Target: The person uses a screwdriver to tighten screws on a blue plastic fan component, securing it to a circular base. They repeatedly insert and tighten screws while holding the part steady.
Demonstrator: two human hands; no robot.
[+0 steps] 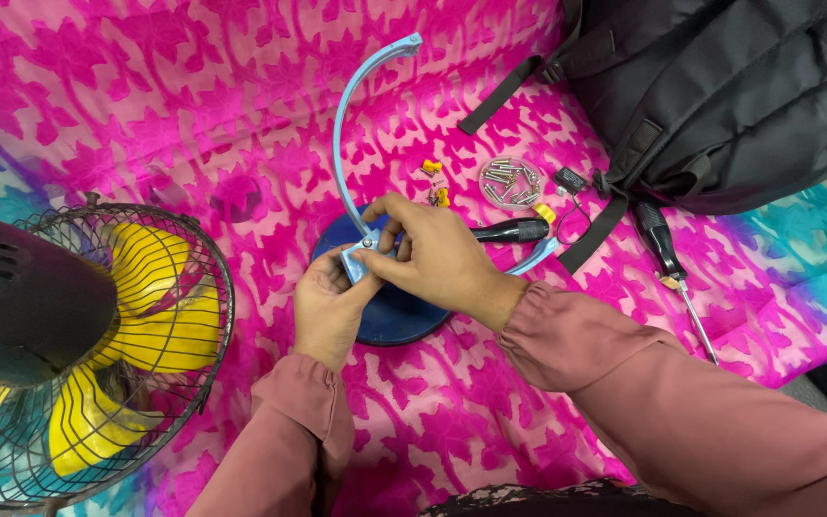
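Right now my left hand point(327, 308) comes up from below and cups the small light-blue bracket point(356, 260) at the foot of the curved blue arm point(342, 144), fingers closed around it, while my right hand point(433, 254) reaches across from the right and pinches the same bracket from above, thumb and forefinger closed on the little screw head point(368, 243) at its top. The bracket sits just over the round dark-blue base point(404, 321), which lies on the pink patterned cloth point(241, 105). To do this well, I judge I should keep the left hand as the steady clamp and let only the right fingertips turn, keeping the screw square to the bracket so it does not cross-thread, and not lean on the thin curved arm, which looks easy to bend. My right wrist is bent inward, forearm lying diagonally across the cloth; my left forearm rises almost straight from my lap. Near my right hand lie a black-handled tool point(514, 230), a clear dish of screws point(511, 182) and some small yellow parts point(435, 182). A screwdriver point(672, 268) lies further right by the black backpack point(720, 86), and a caged fan with yellow blades point(78, 354) stands at my left.
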